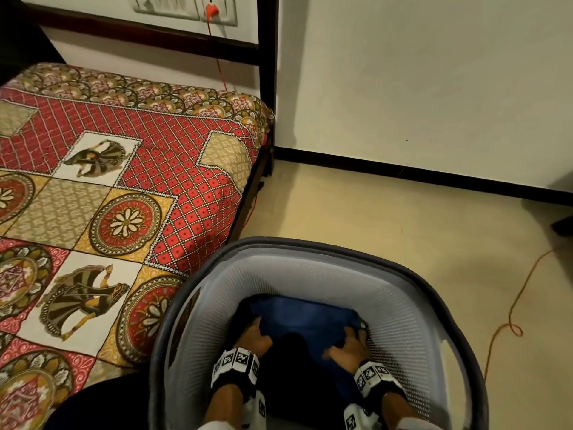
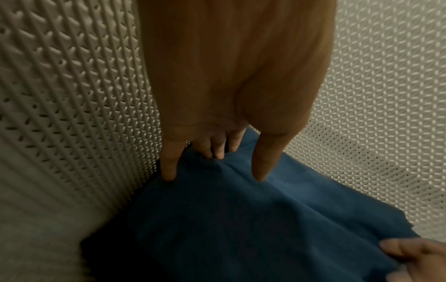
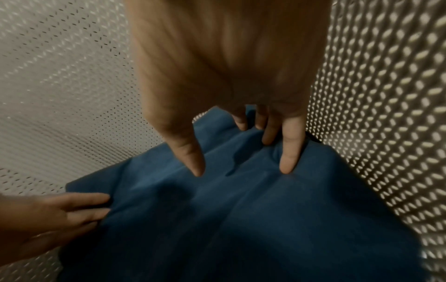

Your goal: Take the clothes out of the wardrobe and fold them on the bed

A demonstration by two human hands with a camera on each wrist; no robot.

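Note:
A folded blue cloth (image 1: 307,315) lies at the bottom of a grey mesh laundry basket (image 1: 310,246) that stands on the floor beside the bed (image 1: 124,181). Both hands reach down into the basket. My left hand (image 1: 255,335) is at the cloth's left edge. Its thumb and little finger are spread, and its fingertips (image 2: 260,171) press on the blue cloth (image 2: 241,219). My right hand (image 1: 350,342) is at the right edge, spread fingertips (image 3: 289,166) pressing into the blue cloth (image 3: 241,219). The near part of the cloth is in dark shadow.
The bed carries a red and yellow patterned sheet and has a dark frame post (image 1: 266,72) at its corner. An orange cable (image 1: 521,305) trails across the beige floor at the right. A wall socket with an orange plug (image 1: 212,9) is above the bed. The perforated basket wall (image 2: 72,95) closely surrounds both hands.

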